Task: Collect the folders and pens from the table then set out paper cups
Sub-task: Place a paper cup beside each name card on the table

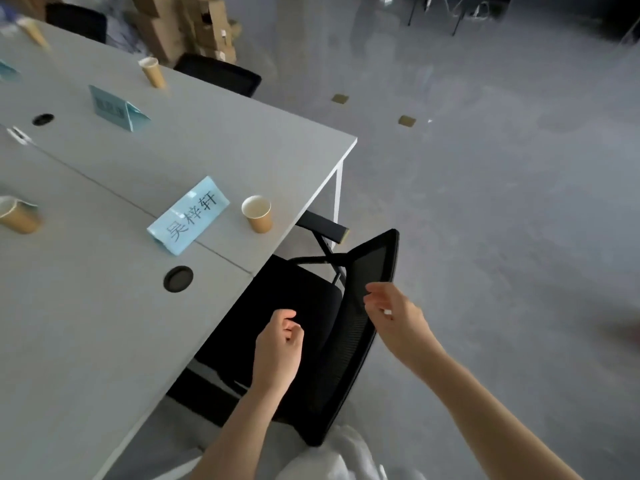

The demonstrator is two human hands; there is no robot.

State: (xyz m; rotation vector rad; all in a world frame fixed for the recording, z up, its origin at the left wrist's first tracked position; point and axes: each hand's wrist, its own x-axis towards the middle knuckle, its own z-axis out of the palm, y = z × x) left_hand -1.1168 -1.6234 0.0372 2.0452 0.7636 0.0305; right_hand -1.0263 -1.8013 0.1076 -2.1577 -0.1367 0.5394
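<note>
Both hands hang over a black office chair [298, 327] pushed in under the near right corner of the grey tabletop [104, 323]. The left hand [278, 348] is above the seat, its fingers loosely curled toward the palm with nothing between them, so its grip is slack and empty. The right hand [394, 317] is at the top edge of the chair's mesh backrest [374, 271]; its fingers are bent and spread a little, the fingertips just at the rim. Whether they actually touch or clasp the backrest cannot be told, as the hand is slightly blurred.

On the tabletop stand several brown paper cups, all upright. The nearest paper cup [258, 213] sits close to the right edge, just right of a light blue folded name card [188, 216] with black characters. A second cup [19, 214] is at the left border of the view, a third cup [152, 71] stands farther back near the far edge, and a fourth, blurred cup [33, 31] is at the far left. Another blue name card [116, 107] stands between the far cups. Two round black cable grommets are set into the surface, one near [178, 278] and one far left [43, 119].

Beyond the tabletop are stacked cardboard boxes [194, 26] and a grey floor [502, 168].
</note>
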